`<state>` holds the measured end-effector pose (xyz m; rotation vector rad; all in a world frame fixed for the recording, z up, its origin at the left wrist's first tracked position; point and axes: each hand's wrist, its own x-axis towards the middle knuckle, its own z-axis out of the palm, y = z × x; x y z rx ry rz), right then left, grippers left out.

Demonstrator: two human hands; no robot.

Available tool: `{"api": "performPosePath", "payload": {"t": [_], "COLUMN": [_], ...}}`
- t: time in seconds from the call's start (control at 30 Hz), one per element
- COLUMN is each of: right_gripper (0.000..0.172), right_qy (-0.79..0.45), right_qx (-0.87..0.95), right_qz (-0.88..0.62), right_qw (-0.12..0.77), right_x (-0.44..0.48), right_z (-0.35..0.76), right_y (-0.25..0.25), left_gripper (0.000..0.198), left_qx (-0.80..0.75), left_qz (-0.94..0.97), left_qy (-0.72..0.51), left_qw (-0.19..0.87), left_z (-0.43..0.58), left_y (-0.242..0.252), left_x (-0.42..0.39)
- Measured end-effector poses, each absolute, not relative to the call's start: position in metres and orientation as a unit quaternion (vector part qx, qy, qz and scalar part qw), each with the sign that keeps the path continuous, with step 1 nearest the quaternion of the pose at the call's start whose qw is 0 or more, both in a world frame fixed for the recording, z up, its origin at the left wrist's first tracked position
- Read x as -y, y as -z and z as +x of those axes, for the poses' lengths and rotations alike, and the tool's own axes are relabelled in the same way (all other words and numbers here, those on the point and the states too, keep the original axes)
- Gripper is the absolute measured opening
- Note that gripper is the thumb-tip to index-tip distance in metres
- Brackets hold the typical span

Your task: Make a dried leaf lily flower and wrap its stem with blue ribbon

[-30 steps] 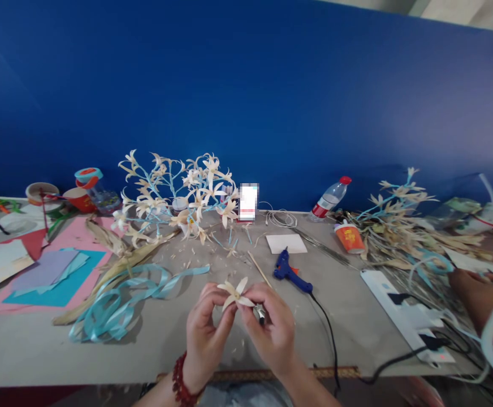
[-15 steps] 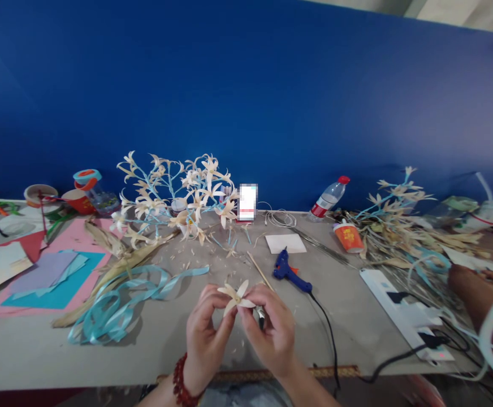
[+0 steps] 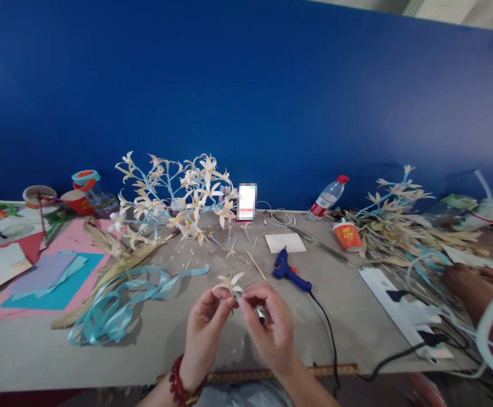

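Both my hands meet low in the middle, above the grey table. A pale cream artificial flower (image 3: 229,282) with narrow pointed petals is pinched in my left hand (image 3: 207,322), thumb and forefinger at its base. The fingers of my right hand (image 3: 271,323) are closed against the same base from the other side. Tucked in the right palm is a small shiny object (image 3: 261,314) with a dark end; its kind is not clear. A thin wooden stick (image 3: 255,265) shows just beyond that hand.
A blue glue gun (image 3: 286,270) lies right of centre, near a white card (image 3: 285,243). Light-blue ribbon (image 3: 102,316) coils at left. Flower branches (image 3: 178,195) stand behind. At right are a power strip (image 3: 403,316), an orange cup (image 3: 347,236) and another person's hand (image 3: 469,285).
The flower has tipped from facing me to a more upright, side-on pose and moved slightly left and up. My fingers have shifted down to its base.
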<state>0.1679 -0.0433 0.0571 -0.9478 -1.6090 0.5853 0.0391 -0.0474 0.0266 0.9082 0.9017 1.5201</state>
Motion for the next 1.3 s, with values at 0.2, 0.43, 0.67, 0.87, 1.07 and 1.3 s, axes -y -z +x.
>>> {"api": "performPosePath", "payload": {"t": [0.2, 0.43, 0.67, 0.87, 1.07, 1.3], "right_gripper": [0.008, 0.007, 0.008, 0.009, 0.008, 0.010], "right_qy": [-0.235, -0.245, -0.295, -0.251, -0.238, -0.322], "right_qx": [0.709, 0.700, 0.672, 0.707, 0.675, 0.612], "right_qz": [-0.399, -0.403, -0.417, -0.391, -0.421, -0.431], "right_qw": [0.532, 0.535, 0.537, 0.534, 0.557, 0.580], "right_x": [0.039, 0.038, 0.040, 0.039, 0.041, 0.042], "right_z": [0.164, 0.163, 0.167, 0.165, 0.171, 0.176], "right_y": [-0.059, -0.063, -0.063, -0.067, -0.058, -0.043], "left_gripper": [0.012, 0.015, 0.015, 0.015, 0.018, 0.015], "left_qx": [-0.372, -0.384, -0.368, -0.376, -0.384, -0.366], "left_qz": [0.364, 0.364, 0.306, 0.321, 0.314, 0.316], "left_qy": [-0.636, -0.637, -0.639, -0.636, -0.644, -0.642], "left_qw": [0.570, 0.561, 0.602, 0.592, 0.583, 0.596], "left_z": [0.039, 0.038, 0.039, 0.039, 0.036, 0.035], "left_y": [-0.029, -0.027, -0.027, -0.027, -0.027, -0.028], "left_x": [0.047, 0.049, 0.048, 0.050, 0.049, 0.047]}}
